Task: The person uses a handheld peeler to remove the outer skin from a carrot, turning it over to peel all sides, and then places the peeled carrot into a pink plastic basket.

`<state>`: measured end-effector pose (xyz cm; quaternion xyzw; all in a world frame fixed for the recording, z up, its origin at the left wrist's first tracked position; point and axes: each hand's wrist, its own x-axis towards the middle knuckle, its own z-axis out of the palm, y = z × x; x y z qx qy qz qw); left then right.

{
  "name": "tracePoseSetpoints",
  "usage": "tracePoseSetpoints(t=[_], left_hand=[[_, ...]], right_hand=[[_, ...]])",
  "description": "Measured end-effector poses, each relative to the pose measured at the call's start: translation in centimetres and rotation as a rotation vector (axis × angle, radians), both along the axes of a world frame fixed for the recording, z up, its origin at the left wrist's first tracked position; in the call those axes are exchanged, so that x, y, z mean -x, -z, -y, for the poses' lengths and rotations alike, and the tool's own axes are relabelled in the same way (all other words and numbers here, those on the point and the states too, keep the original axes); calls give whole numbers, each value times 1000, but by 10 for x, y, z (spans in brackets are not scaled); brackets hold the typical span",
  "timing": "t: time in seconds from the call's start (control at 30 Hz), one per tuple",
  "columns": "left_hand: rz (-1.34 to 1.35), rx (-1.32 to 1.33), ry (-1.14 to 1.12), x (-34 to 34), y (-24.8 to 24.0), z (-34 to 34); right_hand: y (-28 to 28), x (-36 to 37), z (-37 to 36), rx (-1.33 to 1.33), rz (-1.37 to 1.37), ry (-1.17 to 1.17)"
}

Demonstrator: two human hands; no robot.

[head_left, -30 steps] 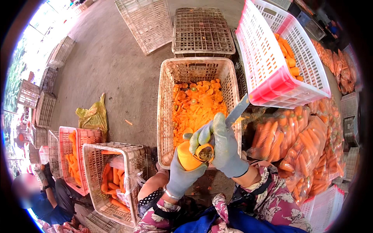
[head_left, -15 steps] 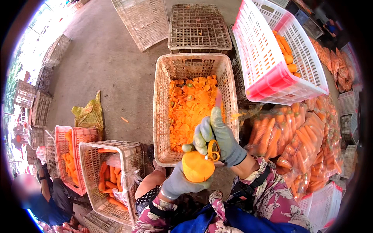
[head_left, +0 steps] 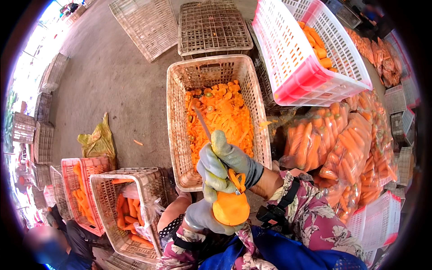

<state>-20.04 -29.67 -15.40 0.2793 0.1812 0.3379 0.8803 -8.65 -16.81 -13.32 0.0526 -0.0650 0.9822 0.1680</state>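
A: Left edge first?

B: Bright, open side. Pale slatted crates (head_left: 44, 141) stacked along it. Lower left corner: a seated person (head_left: 74, 261) in dark clothing.

A: Ground?

B: Grey-brown floor (head_left: 130, 81), stained, gritty-looking. Crumpled yellow-green sheet (head_left: 96, 143) lies on it, left of centre; small orange scrap (head_left: 138, 142) just to its right.

A: Lower left?

B: Red-pink crate (head_left: 100, 165) with carrots, then a worn pale crate (head_left: 155, 191) holding carrots (head_left: 129, 209) and clear plastic. Upper left of centre, a tilted slatted crate (head_left: 146, 27); right of it, a grimy crate (head_left: 213, 27) showing its grid side upward.

A: Middle of the frame?

B: Dirt-marked crate (head_left: 176, 78), a heap of orange peelings (head_left: 225, 112) inside. Below it, the gloved hands. Left hand (head_left: 202, 217): fingers wrapped about a thick orange piece (head_left: 230, 208), low centre, smooth face showing.

A: Right hand?

B: Right hand (head_left: 220, 157) closed around a knife (head_left: 203, 125); handle hidden, blade pointing up-left over the peelings. An orange strip (head_left: 237, 179) curls beside that hand, just above the piece.

A: Right side?

B: Upper right, red-and-white crate (head_left: 285, 49), carrots inside. Beneath, clear bags of carrots (head_left: 333, 139) piled up. Lower right, another white crate (head_left: 377, 220); more crates along the curved dark rim.
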Motion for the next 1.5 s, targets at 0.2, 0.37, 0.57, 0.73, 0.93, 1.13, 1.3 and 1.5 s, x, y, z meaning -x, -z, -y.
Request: tracePoseSetpoints(t=[0.2,0.37,0.57,0.73,0.93,1.13,1.3,1.5], left_hand=[[253,73,-104,0,6,1],[239,104,-346,0,-7,-6],[193,-35,-288,2,1,-18],[162,-163,-210,-1,2,-21],[-154,-331,123,-14,-19,-24],[-48,-3,-211,3,-1,-15],[-153,265,-652,4,-14,-14],[-257,361,-662,8,-12,-14]], right_hand=[[-3,16,-9,-60,210,246],[-17,-1,-19,-96,289,466],[-39,-1,-4,-333,491,497],[-27,-10,-4,-301,453,414],[6,10,-7,-38,535,363],[35,-2,-36,-155,815,481],[24,5,-32,-192,705,631],[-8,-1,-30,-436,560,651]])
